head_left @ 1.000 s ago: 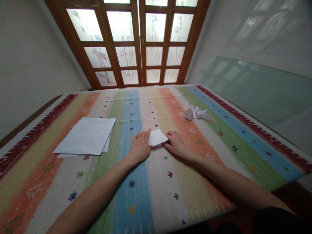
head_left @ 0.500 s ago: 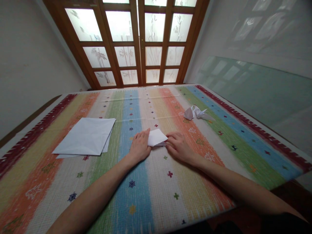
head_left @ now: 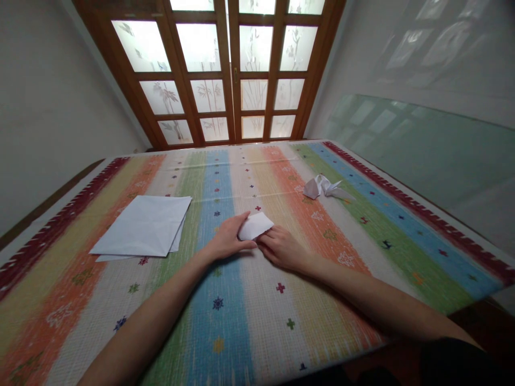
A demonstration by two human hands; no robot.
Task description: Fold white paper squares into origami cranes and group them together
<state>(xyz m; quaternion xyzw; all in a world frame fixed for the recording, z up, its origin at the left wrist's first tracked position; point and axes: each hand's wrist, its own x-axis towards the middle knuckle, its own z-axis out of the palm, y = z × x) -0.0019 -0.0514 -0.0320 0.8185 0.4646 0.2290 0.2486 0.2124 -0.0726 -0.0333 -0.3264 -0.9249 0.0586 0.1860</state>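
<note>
A small folded piece of white paper (head_left: 254, 225) lies on the striped tablecloth (head_left: 225, 332) in the middle of the table. My left hand (head_left: 227, 238) pinches its left edge between thumb and fingers. My right hand (head_left: 281, 248) grips its lower right side with curled fingers, so the paper is held between both hands, slightly lifted off the cloth.
A stack of flat white paper sheets (head_left: 145, 225) lies to the left. A finished folded white paper figure (head_left: 325, 186) rests at the back right. Wooden doors with frosted glass (head_left: 237, 69) stand beyond the table's far edge; a pale wall runs along the right.
My right hand has slid left and closed in under the paper. My left hand has turned from lying flat to pinching the paper's edge, and the paper has lifted slightly.
</note>
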